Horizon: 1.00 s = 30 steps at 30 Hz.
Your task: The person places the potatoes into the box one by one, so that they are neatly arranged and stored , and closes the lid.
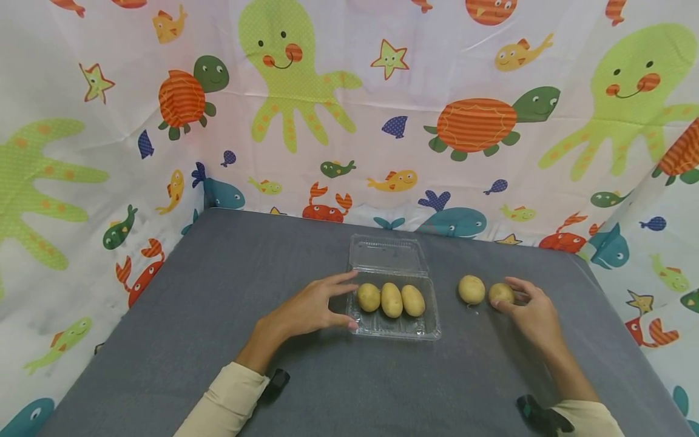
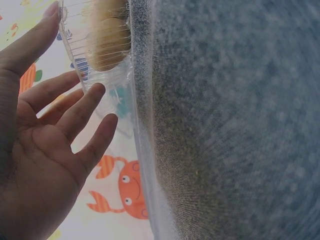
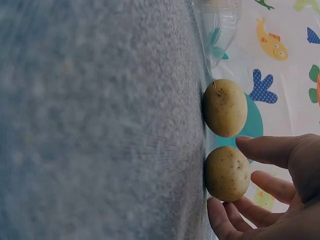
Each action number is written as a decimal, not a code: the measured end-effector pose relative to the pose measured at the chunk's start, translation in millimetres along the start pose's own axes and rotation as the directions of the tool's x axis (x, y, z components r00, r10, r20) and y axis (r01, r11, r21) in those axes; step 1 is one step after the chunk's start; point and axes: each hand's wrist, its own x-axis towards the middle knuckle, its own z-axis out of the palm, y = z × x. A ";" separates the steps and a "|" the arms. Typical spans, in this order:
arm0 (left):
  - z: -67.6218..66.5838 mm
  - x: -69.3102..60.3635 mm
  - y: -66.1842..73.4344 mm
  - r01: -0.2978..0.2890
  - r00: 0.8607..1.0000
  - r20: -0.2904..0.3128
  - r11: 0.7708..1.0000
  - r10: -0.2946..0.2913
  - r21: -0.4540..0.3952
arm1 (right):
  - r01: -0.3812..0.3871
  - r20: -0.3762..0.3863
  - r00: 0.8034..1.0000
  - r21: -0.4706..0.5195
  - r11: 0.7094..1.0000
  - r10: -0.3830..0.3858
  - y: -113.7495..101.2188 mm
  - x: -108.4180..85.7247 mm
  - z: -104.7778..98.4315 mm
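Observation:
A clear plastic clamshell container point(image 1: 395, 332) lies with its lid point(image 1: 389, 254) folded back, and a row of three potatoes point(image 1: 391, 300) sits inside. My left hand point(image 1: 311, 306) is at its left side, thumb and fingers spread apart, fingertips at the container wall point(image 2: 75, 50). To the right of the container, my right hand point(image 1: 532, 315) has thumb and fingers around a round potato point(image 3: 227, 174) that rests on the table. Just left of that one lies another loose potato point(image 1: 471, 290), next to my thumb in the right wrist view.
The grey table point(image 1: 262, 255) carries all these things. A white curtain point(image 1: 338, 73) printed with sea animals rises behind it and along both sides. Each wrist wears a small dark camera.

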 end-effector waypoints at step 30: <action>-0.2 0.0 1.4 0.008 1.000 0.003 1.000 -0.008 0.005 | 0.030 0.075 0.997 -0.085 0.996 -0.024 7.1 7.1 -7.7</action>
